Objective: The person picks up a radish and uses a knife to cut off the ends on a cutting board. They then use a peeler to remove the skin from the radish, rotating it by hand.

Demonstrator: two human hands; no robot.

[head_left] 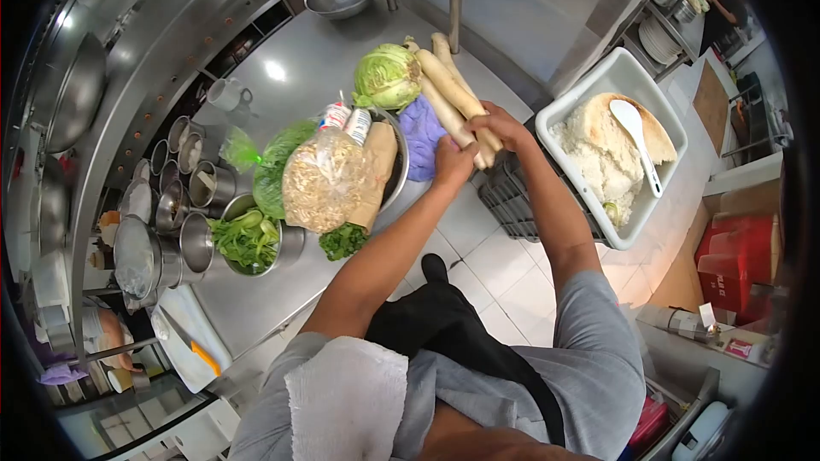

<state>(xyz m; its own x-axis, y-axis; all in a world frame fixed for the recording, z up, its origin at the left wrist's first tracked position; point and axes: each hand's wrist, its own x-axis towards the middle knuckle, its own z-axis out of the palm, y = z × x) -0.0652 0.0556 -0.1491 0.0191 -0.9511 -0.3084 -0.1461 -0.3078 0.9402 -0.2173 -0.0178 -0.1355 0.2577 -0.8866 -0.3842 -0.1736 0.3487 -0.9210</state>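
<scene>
Long white daikon radishes [453, 85] lie side by side at the table's edge, their near ends pointing toward me. My left hand [455, 159] is closed on the near end of one at the left. Closed on the near ends from the right is my right hand [502, 126]; its fingertips are partly hidden. Under and beside the radishes is a purple plastic bag [420, 132]. A green cabbage [386, 75] touches their left side. Left of my hands, a metal bowl [400, 172] holds a clear bag of pale shredded food [325, 183], a brown paper packet [379, 166] and leafy greens [275, 162].
On my right, a white tub [547, 132] of cooked rice [589, 154] with a white rice paddle [634, 137] rests over a dark crate [512, 205]. Several metal pots and a pot of cut greens [248, 239] stand left. A knife [192, 346] lies on a white board [205, 320].
</scene>
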